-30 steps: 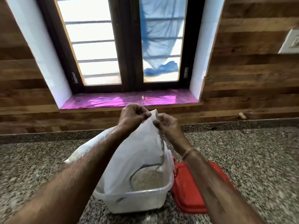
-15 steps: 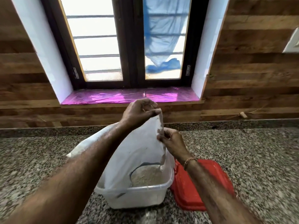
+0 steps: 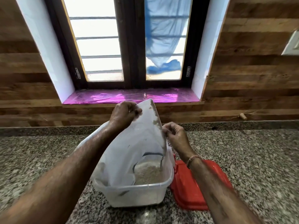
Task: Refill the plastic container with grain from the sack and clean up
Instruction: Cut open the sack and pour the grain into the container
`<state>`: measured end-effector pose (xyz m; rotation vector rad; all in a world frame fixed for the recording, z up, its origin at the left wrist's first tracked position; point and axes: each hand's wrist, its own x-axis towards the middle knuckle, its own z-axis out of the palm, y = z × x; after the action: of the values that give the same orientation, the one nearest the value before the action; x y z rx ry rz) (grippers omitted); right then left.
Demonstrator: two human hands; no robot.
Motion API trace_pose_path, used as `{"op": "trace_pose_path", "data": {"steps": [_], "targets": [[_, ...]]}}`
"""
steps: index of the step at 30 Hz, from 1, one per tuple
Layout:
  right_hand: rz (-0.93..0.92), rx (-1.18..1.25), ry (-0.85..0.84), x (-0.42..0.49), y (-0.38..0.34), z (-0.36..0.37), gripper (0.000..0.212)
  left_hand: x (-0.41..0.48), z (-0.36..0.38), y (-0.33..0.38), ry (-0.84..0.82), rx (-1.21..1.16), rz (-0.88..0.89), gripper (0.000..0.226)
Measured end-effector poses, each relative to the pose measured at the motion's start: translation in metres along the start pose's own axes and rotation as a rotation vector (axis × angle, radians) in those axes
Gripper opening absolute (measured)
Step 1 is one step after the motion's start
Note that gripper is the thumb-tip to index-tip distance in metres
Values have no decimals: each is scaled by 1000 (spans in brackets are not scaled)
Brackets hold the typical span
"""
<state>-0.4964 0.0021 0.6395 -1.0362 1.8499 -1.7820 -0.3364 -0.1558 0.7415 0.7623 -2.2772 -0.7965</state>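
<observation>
The sack is white with dark blue-grey streaks and brownish stains along one edge. The container is milky translucent, the grain pale beige, the lid bright red. The surface is speckled grey, black and white. The sill is glossy magenta, the wall brown wood-grain planks.

Both bare forearms reach forward from the lower corners of the view and converge near its centre. The left hand is the higher one, its fingers curled tight to grip the top edge of the white sack. The right hand is lower and just to the right, thumb and fingertips pinching the sack's side edge.
</observation>
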Motion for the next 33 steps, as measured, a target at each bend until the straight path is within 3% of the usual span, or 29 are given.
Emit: {"op": "trace_pose_path", "data": {"steps": [3,5,8,10,13,15,18,20,22,24,26,28,31,33], "targets": [[-61,83,39,1,-34,8,58,-6,4,-4,5,-43,-8,27],[-142,62,-36,-1,-54,18,67,-10,10,3,46,-22,-2,27],[-261,-167,-124,-11,-54,36,59,-11,12,13,141,-99,-15,26],[-234,-359,-119,-19,-29,37,47,-11,10,15,175,-153,-25,24],[-134,-839,-170,-24,9,20,27,-16,10,9,171,-73,-45,21],[-67,-767,-194,-23,7,10,26,-21,11,5,165,19,-84,23],[-95,-253,-102,-16,-28,9,43,-22,13,8,114,72,-63,25],[-142,-215,-33,1,-43,11,37,-23,16,17,50,41,-2,22],[-110,-234,30,17,-43,9,47,-24,16,24,2,17,19,21],[-59,-220,94,26,-40,0,49,-25,6,19,-49,139,-51,25],[-15,-196,101,25,-42,-13,32,-32,-13,0,-78,309,-157,31],[-62,-282,66,23,-45,-18,15,-43,-31,-20,-16,371,-191,31],[-322,-642,22,21,-63,0,36,-52,-31,-22,71,364,-98,28],[-401,-828,-15,21,-80,19,30,-52,-26,-14,96,364,-23,30]]}}
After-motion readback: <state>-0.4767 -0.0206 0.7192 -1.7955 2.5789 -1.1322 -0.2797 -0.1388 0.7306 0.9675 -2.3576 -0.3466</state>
